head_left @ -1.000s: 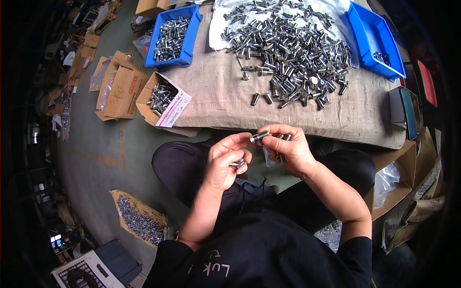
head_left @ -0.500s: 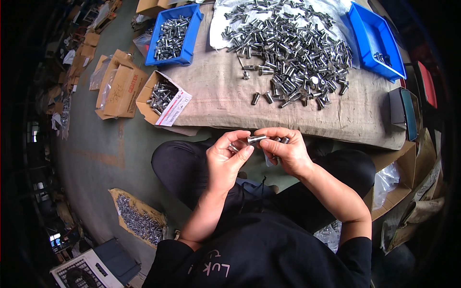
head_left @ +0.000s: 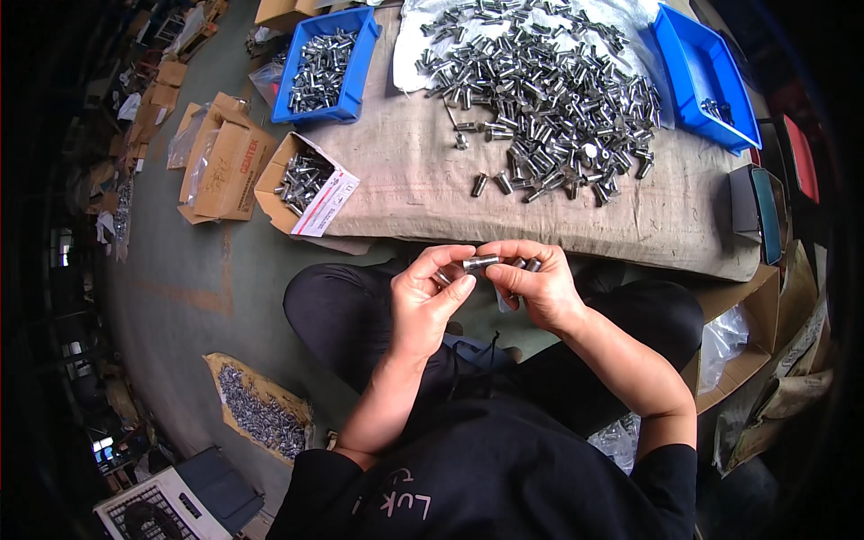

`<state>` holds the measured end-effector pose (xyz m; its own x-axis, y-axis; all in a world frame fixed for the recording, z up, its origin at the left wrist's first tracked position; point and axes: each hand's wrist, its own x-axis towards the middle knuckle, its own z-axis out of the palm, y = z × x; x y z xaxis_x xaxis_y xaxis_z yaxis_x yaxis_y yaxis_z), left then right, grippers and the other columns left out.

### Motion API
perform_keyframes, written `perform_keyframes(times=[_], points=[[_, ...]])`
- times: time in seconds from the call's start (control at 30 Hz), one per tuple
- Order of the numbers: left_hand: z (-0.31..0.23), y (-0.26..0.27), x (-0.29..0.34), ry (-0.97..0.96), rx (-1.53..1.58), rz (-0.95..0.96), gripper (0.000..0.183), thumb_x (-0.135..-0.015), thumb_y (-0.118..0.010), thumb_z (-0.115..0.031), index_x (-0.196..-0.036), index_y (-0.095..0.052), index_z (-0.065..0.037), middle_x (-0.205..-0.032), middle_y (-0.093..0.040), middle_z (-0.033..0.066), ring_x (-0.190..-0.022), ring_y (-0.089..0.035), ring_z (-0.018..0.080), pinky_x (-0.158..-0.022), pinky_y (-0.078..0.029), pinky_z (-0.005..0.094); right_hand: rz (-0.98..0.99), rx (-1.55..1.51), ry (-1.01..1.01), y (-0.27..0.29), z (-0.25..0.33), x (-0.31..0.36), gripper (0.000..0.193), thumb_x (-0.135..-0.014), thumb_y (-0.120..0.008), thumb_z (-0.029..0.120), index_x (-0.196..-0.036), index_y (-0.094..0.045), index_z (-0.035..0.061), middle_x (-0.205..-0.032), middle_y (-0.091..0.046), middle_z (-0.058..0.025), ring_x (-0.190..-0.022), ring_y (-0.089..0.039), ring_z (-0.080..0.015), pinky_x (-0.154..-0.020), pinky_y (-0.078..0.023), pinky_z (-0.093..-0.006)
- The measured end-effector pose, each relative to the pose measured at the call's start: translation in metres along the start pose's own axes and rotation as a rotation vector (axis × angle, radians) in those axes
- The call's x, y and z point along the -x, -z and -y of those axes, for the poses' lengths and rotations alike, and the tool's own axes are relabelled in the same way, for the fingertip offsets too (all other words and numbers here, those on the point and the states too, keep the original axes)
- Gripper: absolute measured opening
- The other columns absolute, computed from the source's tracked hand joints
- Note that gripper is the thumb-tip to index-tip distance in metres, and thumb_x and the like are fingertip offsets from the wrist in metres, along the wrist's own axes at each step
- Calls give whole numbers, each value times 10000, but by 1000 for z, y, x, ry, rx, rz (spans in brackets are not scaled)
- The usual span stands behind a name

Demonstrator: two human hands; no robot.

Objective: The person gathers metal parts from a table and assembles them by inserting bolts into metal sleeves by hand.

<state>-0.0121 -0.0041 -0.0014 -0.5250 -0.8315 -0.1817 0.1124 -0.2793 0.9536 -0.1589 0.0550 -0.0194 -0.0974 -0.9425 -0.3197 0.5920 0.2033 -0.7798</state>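
Between my two hands, just in front of the table edge, is a short shiny metal pin (head_left: 481, 262), lying almost level. My left hand (head_left: 421, 301) is closed, pinching its left end between thumb and fingertips; another bit of metal shows in that hand's curled fingers. My right hand (head_left: 551, 290) is closed too, its fingertips on the pin's right end. Several more metal pins (head_left: 527, 265) stick out of the right hand's grip. On the table beyond lies a large heap of similar metal pins (head_left: 558, 99), many with a wider, flared end.
A blue bin (head_left: 364, 67) of metal pins stands far left, with an open carton (head_left: 265, 186) of them nearer. Another blue bin (head_left: 688, 67) at the far right holds a few dark pieces. Cloth covers the table (head_left: 405, 189). A floor tray (head_left: 216, 364) of small metal parts sits lower left.
The pin between my hands has turned slightly and lies more level. My left hand has shifted a little to the right. Nothing on the table has moved.
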Motion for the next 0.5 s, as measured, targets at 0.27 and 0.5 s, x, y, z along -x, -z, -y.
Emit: perform_keyframes(times=[0.27, 0.5], points=[[-2, 3, -1, 137, 85, -29, 162, -857, -554, -113, -939, -554, 26, -648, -515, 35, -530, -443, 70, -460, -322, 184, 14, 44, -28, 1, -3, 0, 232, -764, -651, 83, -985, -625, 19, -637, -555, -3, -506, -452, -33, -430, -358, -175], [3, 5, -1, -21, -19, 7, 176, -804, -552, 32, -980, -543, 43, -786, -549, 52, -540, -445, 70, -484, -348, 200, -5, -82, -71, -1, 0, 0, 200, -778, -641, 107, -960, -626, 26, -640, -544, -3, -523, -464, -53, -427, -364, -201]])
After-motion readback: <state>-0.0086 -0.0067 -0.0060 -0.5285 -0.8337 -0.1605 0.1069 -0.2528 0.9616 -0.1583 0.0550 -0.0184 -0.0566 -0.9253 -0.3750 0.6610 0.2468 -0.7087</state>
